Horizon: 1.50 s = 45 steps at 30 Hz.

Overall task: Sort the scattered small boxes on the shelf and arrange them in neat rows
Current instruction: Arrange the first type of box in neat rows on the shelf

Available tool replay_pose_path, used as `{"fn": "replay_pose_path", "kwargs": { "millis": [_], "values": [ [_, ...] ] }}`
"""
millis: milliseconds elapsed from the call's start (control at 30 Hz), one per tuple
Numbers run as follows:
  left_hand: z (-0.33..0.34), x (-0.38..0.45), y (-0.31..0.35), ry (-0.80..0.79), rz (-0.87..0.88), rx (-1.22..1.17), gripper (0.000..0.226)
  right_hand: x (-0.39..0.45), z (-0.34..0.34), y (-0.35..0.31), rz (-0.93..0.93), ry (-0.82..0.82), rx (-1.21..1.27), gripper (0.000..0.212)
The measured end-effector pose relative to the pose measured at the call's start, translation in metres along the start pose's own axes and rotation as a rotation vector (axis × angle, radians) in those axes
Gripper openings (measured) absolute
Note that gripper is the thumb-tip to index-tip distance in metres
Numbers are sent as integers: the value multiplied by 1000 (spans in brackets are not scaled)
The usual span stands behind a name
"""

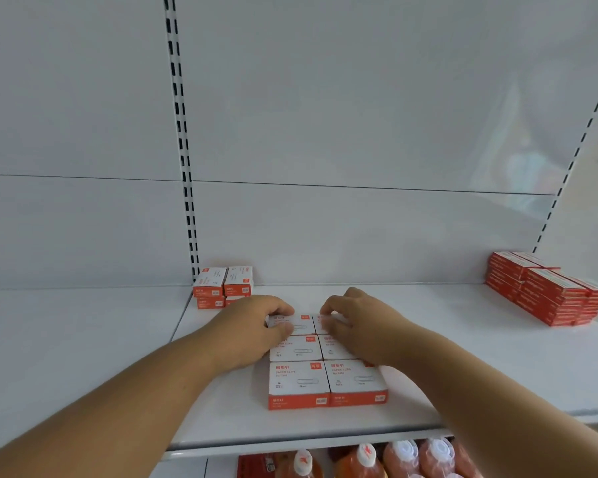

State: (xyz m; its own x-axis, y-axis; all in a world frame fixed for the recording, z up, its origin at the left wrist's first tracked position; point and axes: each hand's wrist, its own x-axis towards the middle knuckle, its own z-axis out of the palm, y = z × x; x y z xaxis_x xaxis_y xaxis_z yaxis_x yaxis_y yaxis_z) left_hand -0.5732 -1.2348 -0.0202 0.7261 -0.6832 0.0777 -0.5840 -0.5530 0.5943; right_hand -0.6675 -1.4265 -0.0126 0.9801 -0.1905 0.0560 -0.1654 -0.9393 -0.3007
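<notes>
Both hands pinch the far pair of a six-box block: left hand (pixel 256 326) curled on the far-left box (pixel 292 324), right hand (pixel 356 317) on the far-right box (pixel 321 324). Block of white-topped, orange-sided paper clip boxes (pixel 299 382) sits two wide, three deep, near the shelf (pixel 463 357) front edge, centre. Bare shelf either side. Back-left: small box stack (pixel 223 288). Back-right corner: red box pile (pixel 546 291).

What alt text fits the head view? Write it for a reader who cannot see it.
Two bare hands, left hand and right hand, grip the two rear boxes of a neat two-by-three block of paper clip boxes on a white shelf. A small group of similar boxes stands at the back left; red boxes are stacked at the right.
</notes>
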Motion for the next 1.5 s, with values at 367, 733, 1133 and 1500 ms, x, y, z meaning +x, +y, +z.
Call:
{"fn": "replay_pose_path", "kwargs": {
  "millis": [367,733,1133,1500],
  "values": [
    [-52,13,-29,392,57,146,6,28,-13,-44,27,114,-59,35],
    [-59,17,-79,354,-324,199,37,104,8,-124,375,-93,209,44],
    [-62,19,-81,509,-66,-155,9,93,2,-87,294,101,828,18],
    [-47,26,-20,276,-8,-100,7,30,-37,10,300,191,787,13]
  ]
}}
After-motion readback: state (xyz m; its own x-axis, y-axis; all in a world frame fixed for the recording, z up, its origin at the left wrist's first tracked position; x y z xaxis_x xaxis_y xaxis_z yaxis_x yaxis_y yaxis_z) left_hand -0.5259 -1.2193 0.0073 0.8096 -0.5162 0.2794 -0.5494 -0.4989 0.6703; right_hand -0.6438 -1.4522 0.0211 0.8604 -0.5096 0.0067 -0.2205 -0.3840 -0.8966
